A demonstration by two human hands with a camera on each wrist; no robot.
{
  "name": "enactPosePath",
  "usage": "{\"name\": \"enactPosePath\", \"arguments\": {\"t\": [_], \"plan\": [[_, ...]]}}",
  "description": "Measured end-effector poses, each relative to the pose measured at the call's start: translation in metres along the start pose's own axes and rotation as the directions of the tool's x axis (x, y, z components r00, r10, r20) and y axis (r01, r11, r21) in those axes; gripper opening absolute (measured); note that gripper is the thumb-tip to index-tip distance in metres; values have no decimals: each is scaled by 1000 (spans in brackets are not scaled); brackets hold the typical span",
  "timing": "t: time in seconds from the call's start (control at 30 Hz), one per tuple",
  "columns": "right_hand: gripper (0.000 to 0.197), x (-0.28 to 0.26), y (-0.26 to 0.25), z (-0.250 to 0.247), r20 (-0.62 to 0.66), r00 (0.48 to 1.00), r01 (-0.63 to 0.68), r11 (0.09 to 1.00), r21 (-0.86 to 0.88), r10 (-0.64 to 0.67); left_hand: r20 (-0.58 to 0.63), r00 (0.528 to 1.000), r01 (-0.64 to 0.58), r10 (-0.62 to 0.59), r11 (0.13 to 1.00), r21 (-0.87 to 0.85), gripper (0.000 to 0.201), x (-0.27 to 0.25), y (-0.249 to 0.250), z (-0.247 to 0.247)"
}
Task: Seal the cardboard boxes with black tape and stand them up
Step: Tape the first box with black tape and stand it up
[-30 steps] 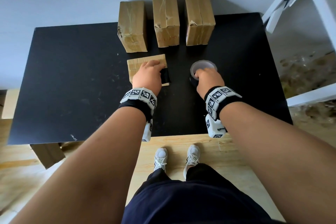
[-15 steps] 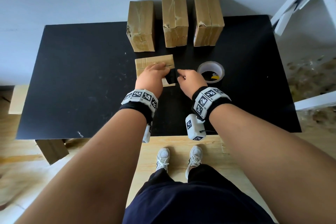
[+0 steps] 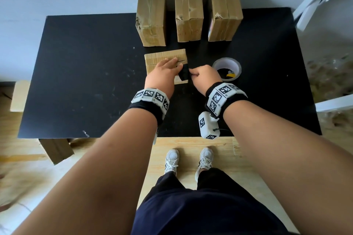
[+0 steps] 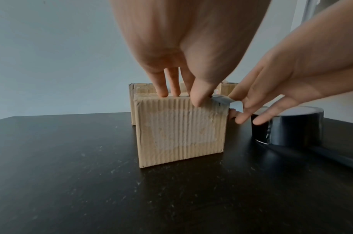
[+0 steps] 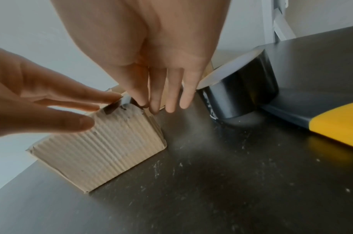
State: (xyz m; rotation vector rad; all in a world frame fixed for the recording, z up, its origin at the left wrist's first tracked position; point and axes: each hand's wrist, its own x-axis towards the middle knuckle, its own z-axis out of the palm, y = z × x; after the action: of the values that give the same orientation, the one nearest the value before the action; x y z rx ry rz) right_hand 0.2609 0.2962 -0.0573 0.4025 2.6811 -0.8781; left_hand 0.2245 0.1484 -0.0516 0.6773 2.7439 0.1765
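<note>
Cardboard box lies flat at mid-table, long axis running left-right. Left hand presses flat on top; right hand pinches the black tape strip over the right edge. Risk: tape wrinkles or lifts if the box slides.

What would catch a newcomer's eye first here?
Both hands meet mid-table: the left hand presses flat on a small cardboard box while the right hand pinches a black tape strip over its right edge. Three taller boxes stand behind; the tape roll sits right.
</note>
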Motion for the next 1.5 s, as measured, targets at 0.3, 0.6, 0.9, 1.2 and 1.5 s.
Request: {"name": "enactPosePath", "arguments": {"t": [0.3, 0.6, 0.9, 1.2, 1.5], "plan": [[33, 9, -5, -13, 58, 997, 60, 970, -235, -48, -69, 997, 21, -22, 1000, -13, 71, 2, 4, 3], [33, 24, -8, -19, 94, 995, 71, 936, -344, -41, -132, 991, 13, -12, 1000, 5, 68, 8, 3, 8], [33, 24, -2, -18, 103, 984, 172, 912, -373, -144, -197, 980, 30, -40, 998, -58, 60, 8, 3, 11], [28, 29, -8, -12, 22, 994, 107, 930, -352, -106, -197, 980, 13, -17, 1000, -24, 55, 9, 3, 8], [29, 24, -7, -12, 19, 994, 109, 945, -307, -108, -154, 985, 56, -74, 991, -118, 47, 8, 8, 1]]}}
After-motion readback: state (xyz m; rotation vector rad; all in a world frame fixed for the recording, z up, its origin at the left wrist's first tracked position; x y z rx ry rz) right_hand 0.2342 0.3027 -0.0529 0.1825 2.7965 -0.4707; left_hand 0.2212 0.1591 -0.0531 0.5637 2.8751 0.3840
